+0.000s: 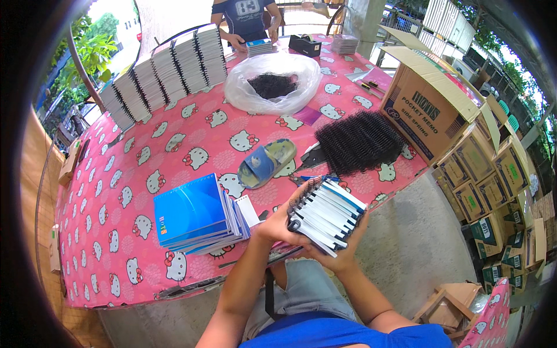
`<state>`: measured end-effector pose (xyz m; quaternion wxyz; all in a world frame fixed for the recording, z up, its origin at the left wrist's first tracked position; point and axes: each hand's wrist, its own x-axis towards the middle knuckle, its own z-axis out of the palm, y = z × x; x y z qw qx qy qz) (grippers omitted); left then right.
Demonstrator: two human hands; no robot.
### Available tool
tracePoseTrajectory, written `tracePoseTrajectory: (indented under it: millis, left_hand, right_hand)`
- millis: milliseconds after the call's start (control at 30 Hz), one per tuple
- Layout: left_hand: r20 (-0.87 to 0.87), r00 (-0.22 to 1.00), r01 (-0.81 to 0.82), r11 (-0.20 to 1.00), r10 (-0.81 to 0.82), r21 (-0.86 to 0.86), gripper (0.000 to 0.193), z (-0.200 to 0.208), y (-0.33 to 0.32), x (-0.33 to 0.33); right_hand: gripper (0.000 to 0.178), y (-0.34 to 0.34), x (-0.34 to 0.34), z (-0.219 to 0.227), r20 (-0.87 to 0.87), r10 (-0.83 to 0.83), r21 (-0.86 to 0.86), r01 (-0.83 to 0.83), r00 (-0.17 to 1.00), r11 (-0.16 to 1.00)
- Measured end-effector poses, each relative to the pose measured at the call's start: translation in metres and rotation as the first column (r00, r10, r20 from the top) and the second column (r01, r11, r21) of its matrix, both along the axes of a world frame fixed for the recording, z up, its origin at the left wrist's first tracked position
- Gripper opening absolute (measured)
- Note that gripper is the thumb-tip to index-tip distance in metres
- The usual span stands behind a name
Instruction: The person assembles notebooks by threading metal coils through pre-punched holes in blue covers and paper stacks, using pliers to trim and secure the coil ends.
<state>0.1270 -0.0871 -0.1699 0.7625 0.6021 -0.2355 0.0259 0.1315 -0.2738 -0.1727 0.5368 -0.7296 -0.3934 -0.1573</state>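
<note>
Between my two hands, over the near table edge, is a bundle of small spiral notebooks (329,213), page edges up and black coils showing. My left hand (284,223) grips the coil side, and my right hand (345,249) closes round the lower right side. To the left stands a stack of blue-covered notebooks (191,210), with a white-paged one beside it. A blue and yellow-green slipper (266,162) lies beyond my left hand. Past the bundle, a pile of black spiral coils (362,142) rests on the table.
A pink patterned tablecloth (116,232) covers the table. Tall rows of spiral-bound stacks (165,72) stand far left. A white plastic bag (241,87) holds more coils. One open carton (426,107) sits right, with stacked boxes (481,168) beyond. Another person (246,23) handles notebooks opposite, near a tape dispenser (305,44).
</note>
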Motion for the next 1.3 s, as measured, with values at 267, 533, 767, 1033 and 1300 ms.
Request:
tracePoseTrajectory:
  millis: [267, 533, 767, 1033, 1300]
  left_hand:
    - [-0.164, 0.978, 0.088, 0.968, -0.129, -0.234, 0.134, 0.008, -0.006, -0.012]
    - [-0.285, 0.948, 0.125, 0.990, -0.138, -0.063, 0.133, 0.005, 0.007, -0.013]
    - [-0.235, 0.952, 0.155, 0.970, -0.197, -0.186, 0.097, -0.018, 0.013, -0.011]
    - [-0.191, 0.967, 0.136, 0.975, -0.169, -0.176, 0.126, -0.007, 0.009, -0.013]
    - [0.045, 0.987, 0.151, 0.988, -0.153, 0.039, 0.130, 0.001, 0.012, -0.009]
  right_hand:
    - [0.129, -0.001, -0.020, -0.016, -0.120, 0.036, 0.043, -0.031, 0.992, 0.999]
    - [0.138, 0.012, -0.019, -0.014, 0.030, -0.159, 0.051, 0.157, 0.987, 0.986]
    - [0.124, 0.000, -0.019, -0.018, -0.032, -0.100, -0.181, 0.093, 0.994, 0.979]
    - [0.107, 0.005, -0.021, -0.007, 0.127, -0.198, -0.352, 0.231, 0.972, 0.907]
    - [0.099, 0.004, -0.034, -0.002, 0.130, -0.192, -0.379, 0.228, 0.973, 0.897]
